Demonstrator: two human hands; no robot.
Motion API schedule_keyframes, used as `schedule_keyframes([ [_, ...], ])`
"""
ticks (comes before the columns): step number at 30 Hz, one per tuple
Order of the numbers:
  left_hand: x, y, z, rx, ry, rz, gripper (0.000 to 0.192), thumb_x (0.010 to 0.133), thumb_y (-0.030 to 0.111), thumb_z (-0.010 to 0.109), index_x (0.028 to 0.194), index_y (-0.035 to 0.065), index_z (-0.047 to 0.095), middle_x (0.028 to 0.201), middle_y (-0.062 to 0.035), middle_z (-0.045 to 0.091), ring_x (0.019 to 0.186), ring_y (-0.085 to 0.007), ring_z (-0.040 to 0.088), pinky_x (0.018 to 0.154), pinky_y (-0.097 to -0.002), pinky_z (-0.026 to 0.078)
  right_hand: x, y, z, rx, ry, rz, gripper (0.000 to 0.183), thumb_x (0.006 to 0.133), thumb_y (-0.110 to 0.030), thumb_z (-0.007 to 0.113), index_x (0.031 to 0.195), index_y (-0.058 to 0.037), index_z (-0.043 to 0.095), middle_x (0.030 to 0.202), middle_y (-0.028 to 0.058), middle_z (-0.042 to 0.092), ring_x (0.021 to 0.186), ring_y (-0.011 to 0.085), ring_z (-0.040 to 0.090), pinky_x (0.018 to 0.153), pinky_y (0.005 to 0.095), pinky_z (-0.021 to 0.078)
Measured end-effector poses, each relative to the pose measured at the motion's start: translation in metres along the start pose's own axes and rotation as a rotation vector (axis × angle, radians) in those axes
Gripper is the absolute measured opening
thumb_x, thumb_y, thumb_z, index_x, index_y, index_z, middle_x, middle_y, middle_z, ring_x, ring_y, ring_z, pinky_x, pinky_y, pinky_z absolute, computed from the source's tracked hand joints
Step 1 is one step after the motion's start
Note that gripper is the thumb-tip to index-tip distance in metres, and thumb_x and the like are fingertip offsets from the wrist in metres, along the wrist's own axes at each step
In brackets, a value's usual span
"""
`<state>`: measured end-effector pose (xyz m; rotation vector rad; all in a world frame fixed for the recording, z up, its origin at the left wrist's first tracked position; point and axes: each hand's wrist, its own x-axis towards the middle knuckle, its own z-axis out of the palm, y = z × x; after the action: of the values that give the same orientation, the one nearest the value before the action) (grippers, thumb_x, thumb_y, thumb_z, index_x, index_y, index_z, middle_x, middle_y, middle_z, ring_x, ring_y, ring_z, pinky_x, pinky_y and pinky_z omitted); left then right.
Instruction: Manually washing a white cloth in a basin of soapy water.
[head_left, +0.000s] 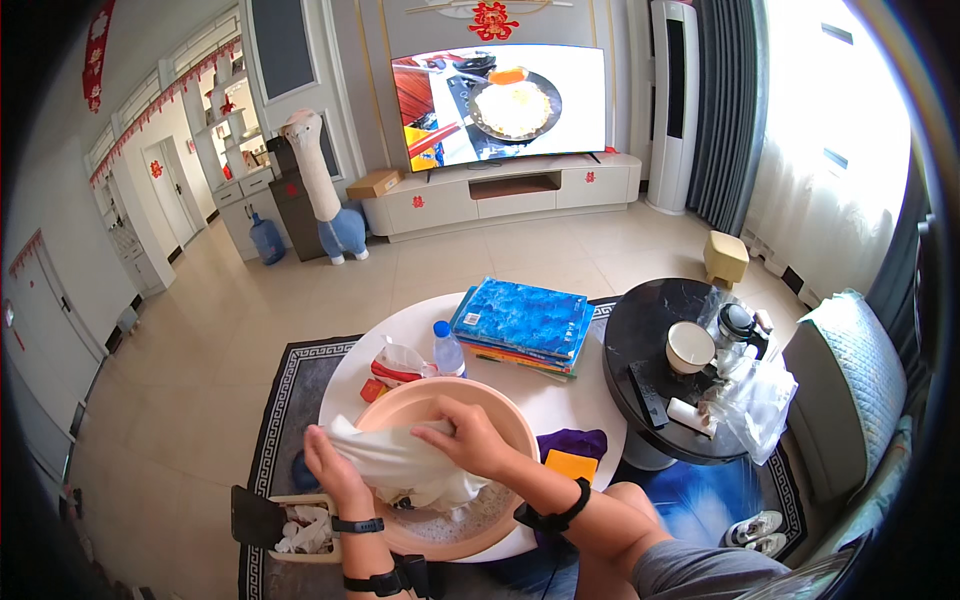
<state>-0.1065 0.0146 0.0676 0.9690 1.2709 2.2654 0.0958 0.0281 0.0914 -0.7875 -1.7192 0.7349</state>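
Both of my hands hold a wet-looking white cloth (420, 465) over a peach plastic basin (517, 420). My left hand (334, 465) grips the cloth's left end near the basin's left rim. Above the basin, my right hand (469, 442) pinches the cloth's upper right part between thumb and fingers. The lower folds hang into sudsy water (450, 529), and a dark patch shows on them. The basin stands on a white round table (555, 394). Behind it are a plastic bottle with a blue cap (448, 352) and a red-and-white packet (397, 361).
A stack of books (521, 319) lies behind the basin. Purple cloth (585, 442) and a yellow-orange item (571, 466) lie at its right. A black round table (622, 375) holds a bowl (690, 346), a remote control (647, 394) and plastic bags. An open bin (307, 557) stands at left.
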Motion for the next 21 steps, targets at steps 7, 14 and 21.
schedule_keyframes([
  [7, -0.014, 0.008, 0.006, -0.059, -0.446, -0.424, 0.021, 0.090, 0.016, 0.068, 0.098, -0.0002, 0.057, 0.100, -0.0070, 0.060, 0.092, -0.0122, 0.056, 0.081, -0.0251, 0.045, 0.008, 0.013, -0.016, 0.052, 0.151, 0.091, 0.027, 0.085, -0.014, 0.073, 0.079, 0.0009, 0.051, 0.068, 0.0115, 0.049, 0.059, 0.0170, 0.043, 0.055, 0.0302, 0.0397],
  [14, -0.008, -0.002, 0.004, -0.122, -0.215, -0.267, 0.018, 0.096, 0.014, 0.058, 0.106, -0.0007, 0.055, 0.095, -0.0079, 0.062, 0.088, -0.0158, 0.058, 0.082, -0.0280, 0.046, 0.007, 0.003, -0.010, 0.024, 0.086, 0.012, 0.027, 0.085, -0.014, 0.073, 0.078, -0.0001, 0.050, 0.063, 0.0106, 0.047, 0.056, 0.0174, 0.042, 0.052, 0.0308, 0.0378],
  [21, -0.027, 0.023, 0.017, 0.527, -0.059, 0.401, 0.023, 0.102, 0.018, 0.046, 0.106, -0.0046, 0.051, 0.093, -0.0148, 0.058, 0.081, -0.0229, 0.055, 0.074, -0.0335, 0.046, 0.003, 0.002, 0.005, 0.091, 0.137, 0.006, 0.027, 0.085, -0.014, 0.073, 0.078, -0.0013, 0.050, 0.060, 0.0116, 0.047, 0.053, 0.0181, 0.043, 0.050, 0.0315, 0.0378],
])
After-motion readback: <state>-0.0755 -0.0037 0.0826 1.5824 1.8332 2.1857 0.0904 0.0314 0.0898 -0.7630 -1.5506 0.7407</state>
